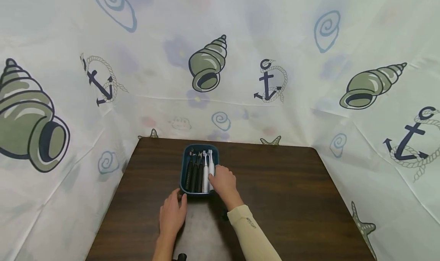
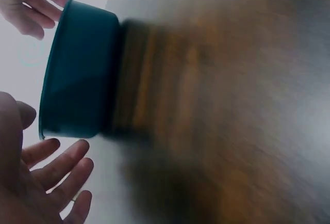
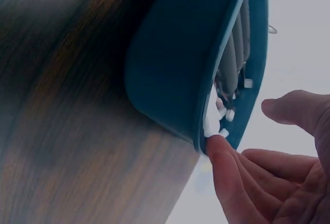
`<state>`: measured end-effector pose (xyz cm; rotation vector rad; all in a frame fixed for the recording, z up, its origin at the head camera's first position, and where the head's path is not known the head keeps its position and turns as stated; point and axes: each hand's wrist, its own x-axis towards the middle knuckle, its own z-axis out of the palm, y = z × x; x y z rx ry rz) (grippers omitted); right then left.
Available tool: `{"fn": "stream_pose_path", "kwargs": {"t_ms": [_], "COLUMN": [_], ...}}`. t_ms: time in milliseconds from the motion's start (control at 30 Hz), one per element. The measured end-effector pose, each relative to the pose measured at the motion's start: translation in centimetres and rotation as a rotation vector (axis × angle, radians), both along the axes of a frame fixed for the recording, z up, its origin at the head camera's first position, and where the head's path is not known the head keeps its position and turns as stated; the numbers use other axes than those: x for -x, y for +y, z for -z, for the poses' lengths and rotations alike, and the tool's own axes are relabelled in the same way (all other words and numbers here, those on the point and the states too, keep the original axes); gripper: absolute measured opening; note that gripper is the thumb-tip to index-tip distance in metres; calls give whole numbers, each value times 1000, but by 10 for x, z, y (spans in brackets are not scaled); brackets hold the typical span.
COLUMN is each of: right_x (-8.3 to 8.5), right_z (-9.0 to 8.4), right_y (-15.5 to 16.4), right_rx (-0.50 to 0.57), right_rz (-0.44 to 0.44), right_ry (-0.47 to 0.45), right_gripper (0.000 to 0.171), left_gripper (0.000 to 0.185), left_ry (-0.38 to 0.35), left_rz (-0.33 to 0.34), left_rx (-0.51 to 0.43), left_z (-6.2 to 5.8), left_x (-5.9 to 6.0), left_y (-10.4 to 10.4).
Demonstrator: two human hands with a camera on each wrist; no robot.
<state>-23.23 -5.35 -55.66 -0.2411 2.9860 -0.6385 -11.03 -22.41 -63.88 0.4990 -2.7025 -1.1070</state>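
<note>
A white sheet printed with shells and anchors hangs around the dark wooden table in front of you. Your two hands are apart, one at each near corner of the teal bin, which stands just beyond your fingertips.

Your left hand lies flat, fingers straight and loosely spread, its tips touching or nearly touching the bin's near wall at the left corner; it grips nothing. In the left wrist view those fingers fan out beside the bin's wall.

Your right hand reaches forward from a cream sleeve over the bin's right near corner, fingers lying on the white toothbrush handle at the right end of the row. The black handles lie left of it. Whether the fingers grip that handle, I cannot tell; the right wrist view shows a fingertip at the rim, fingers relaxed.
</note>
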Motion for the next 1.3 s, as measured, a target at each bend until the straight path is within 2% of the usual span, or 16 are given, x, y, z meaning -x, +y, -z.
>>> {"fn": "stream_pose_path", "kwargs": {"t_ms": [100,300,433,600,800,933,1067,1300], "right_x": [4,12,17,19,23,26,32,36], "right_z": [2,4,9,11,6,3,10,22], "right_y": [-5,-14,-19,-25,-31,-37,-41,-44], "right_rx": [-26,-74,-131,-143,-199,-239,-280,-287], "right_rz": [-6,-7,-9,-17,-19,-24,-14,16], "right_ry": [-3,-21,-32,-28,-23,-37,-36,-3], "right_gripper": [26,34,33,29,25,19,14,15], "left_gripper": [50,50,47,34,28,27,27,27], "left_ry": [2,-52,-55,-47,-66,-70,-69,-68], "left_rz": [-38,-74,-82,-86,-75,-64,-51,-43], "left_rx": [-28,-65,-58,-24,-35,-47,-48,-74], "left_z": [-4,-9,-13,-14,-11,-10,-11,-9], "left_x": [10,32,47,60,65,65,63,61], "left_y": [2,-4,-11,-18,-22,-24,-25,-26]}}
